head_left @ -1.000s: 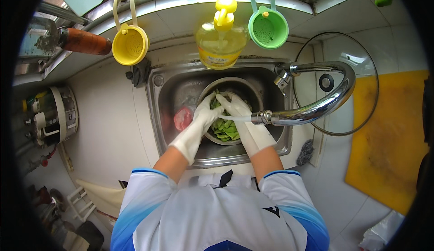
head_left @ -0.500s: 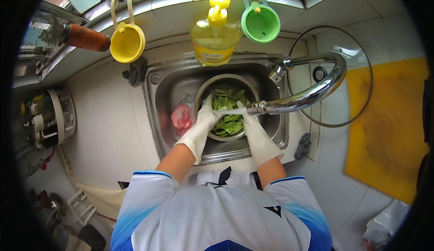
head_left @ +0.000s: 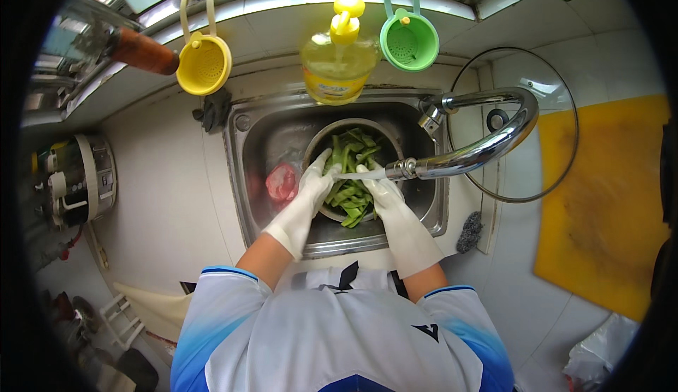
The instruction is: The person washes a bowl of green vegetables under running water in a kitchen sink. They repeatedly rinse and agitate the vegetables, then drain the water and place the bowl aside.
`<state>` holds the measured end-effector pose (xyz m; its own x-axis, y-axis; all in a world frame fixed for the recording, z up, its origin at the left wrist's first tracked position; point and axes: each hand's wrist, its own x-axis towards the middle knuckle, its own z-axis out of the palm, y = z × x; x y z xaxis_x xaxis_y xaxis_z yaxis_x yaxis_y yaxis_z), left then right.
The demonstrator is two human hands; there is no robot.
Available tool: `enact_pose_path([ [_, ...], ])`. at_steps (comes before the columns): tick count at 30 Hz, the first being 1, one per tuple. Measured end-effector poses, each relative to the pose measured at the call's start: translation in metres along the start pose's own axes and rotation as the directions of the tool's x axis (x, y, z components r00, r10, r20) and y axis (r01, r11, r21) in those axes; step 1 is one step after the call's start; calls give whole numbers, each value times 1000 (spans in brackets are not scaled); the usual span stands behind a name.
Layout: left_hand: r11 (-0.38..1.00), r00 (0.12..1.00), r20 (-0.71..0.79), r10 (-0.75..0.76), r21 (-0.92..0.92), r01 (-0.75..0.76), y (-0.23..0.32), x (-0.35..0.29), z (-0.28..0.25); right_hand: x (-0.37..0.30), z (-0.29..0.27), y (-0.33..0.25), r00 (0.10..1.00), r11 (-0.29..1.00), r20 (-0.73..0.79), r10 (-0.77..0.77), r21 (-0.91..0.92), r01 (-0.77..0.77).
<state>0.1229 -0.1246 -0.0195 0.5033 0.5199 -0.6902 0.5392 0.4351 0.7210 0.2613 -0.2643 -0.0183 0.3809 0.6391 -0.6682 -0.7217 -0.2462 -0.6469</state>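
My left grip (head_left: 311,186) and right grip (head_left: 383,191) cradle green pods (head_left: 346,198) between them over the metal bowl (head_left: 387,145), left of the faucet (head_left: 480,157), where loosely spread fingers should let the running water (head_left: 359,175) reach every piece.

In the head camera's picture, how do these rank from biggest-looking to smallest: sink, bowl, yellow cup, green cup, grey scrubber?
1. Sink
2. Bowl, partly covered
3. Yellow cup and green cup: too alike to rank
4. Grey scrubber
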Motion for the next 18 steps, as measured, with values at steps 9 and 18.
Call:
enact_pose_path([
  [9,951,966,-148,210,261,-167,-38,7,-1,8,1,-44,890,424,-364,-274,-877,-228],
  [18,802,984,175,-20,-585,121,-38,56,27,72,-48,41,997,954,64,-50,-291,67],
])
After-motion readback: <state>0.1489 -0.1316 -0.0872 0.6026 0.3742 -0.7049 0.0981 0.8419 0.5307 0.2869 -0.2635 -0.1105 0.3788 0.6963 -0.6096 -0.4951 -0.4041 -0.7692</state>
